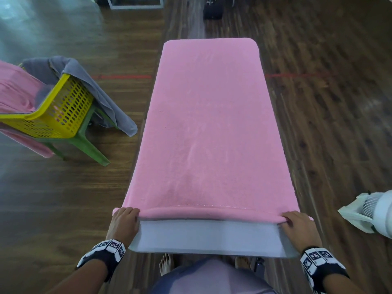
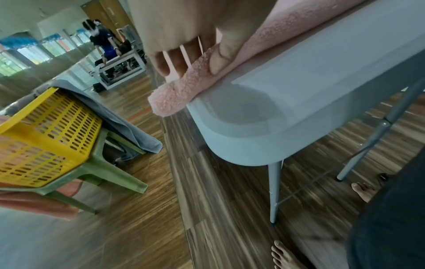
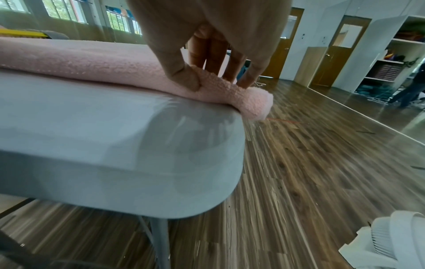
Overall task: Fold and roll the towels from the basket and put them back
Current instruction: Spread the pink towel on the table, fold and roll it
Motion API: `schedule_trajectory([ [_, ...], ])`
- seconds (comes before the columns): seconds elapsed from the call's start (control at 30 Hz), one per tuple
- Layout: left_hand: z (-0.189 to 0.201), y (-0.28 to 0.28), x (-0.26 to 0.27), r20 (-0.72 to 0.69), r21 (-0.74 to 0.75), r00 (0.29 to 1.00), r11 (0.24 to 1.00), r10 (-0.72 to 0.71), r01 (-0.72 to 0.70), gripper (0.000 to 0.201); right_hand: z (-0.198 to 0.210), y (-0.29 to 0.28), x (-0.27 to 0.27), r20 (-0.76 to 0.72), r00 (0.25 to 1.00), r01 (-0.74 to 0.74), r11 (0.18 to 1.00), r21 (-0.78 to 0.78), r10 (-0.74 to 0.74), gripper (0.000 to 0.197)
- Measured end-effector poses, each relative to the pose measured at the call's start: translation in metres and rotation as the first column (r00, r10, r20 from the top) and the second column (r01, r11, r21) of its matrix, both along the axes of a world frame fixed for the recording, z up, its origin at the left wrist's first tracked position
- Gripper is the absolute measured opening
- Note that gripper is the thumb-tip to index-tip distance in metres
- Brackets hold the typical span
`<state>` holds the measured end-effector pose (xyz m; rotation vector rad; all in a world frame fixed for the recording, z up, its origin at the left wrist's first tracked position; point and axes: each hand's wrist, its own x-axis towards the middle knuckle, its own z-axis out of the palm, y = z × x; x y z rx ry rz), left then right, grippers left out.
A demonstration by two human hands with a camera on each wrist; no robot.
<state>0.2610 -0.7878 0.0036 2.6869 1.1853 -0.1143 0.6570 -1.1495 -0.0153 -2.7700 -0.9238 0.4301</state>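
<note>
A pink towel (image 1: 210, 124) lies flat along the grey table (image 1: 207, 238), covering most of its top. Its near edge is turned over into a thin roll (image 1: 207, 212). My left hand (image 1: 125, 219) pinches the left end of that roll (image 2: 174, 94) between thumb and fingers. My right hand (image 1: 297, 222) pinches the right end (image 3: 243, 102) the same way. A yellow basket (image 1: 57, 111) stands at the left on a green stool (image 1: 84, 141), with a grey towel (image 1: 89, 85) draped over its rim and another pink towel (image 1: 17, 90) hanging from it.
A white fan (image 1: 375, 215) stands on the wooden floor at the right of the table. My bare feet (image 1: 166, 264) are under the table's near end. People stand at another table (image 2: 119, 65) far across the room.
</note>
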Motion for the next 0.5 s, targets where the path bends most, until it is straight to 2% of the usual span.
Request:
schedule_trajectory([
  [0.07, 0.003, 0.000, -0.001, -0.045, 0.006, 0.999, 1.000, -0.021, 0.021, 0.003, 0.001, 0.000, 0.003, -0.004, 1.000, -0.012, 0.995, -0.094, 0.012, 0.017],
  [0.17, 0.003, -0.005, -0.003, -0.099, -0.011, 0.995, 1.000, -0.019, 0.018, 0.006, 0.001, -0.002, 0.000, 0.001, 0.999, -0.031, 0.984, -0.175, 0.032, 0.010],
  [0.27, 0.002, -0.001, -0.002, -0.084, 0.034, 0.995, 0.998, 0.049, -0.046, 0.027, 0.003, -0.006, -0.001, 0.062, 0.998, 0.028, 0.993, -0.111, -0.022, 0.020],
  [0.33, 0.003, -0.001, 0.001, -0.062, 0.080, 0.997, 0.996, 0.049, -0.044, 0.030, 0.005, -0.005, -0.004, 0.092, 0.996, 0.015, 0.994, -0.111, -0.005, 0.023],
  [0.43, -0.001, -0.008, 0.004, -0.054, 0.035, 0.998, 0.999, -0.034, 0.036, 0.039, 0.001, -0.003, -0.012, 0.048, 0.993, -0.103, 0.991, -0.088, 0.107, 0.025],
  [0.5, -0.005, -0.011, 0.004, -0.052, -0.022, 0.998, 0.999, -0.026, 0.025, 0.043, -0.004, -0.002, -0.016, 0.011, 0.996, -0.084, 0.991, -0.107, 0.086, 0.039],
])
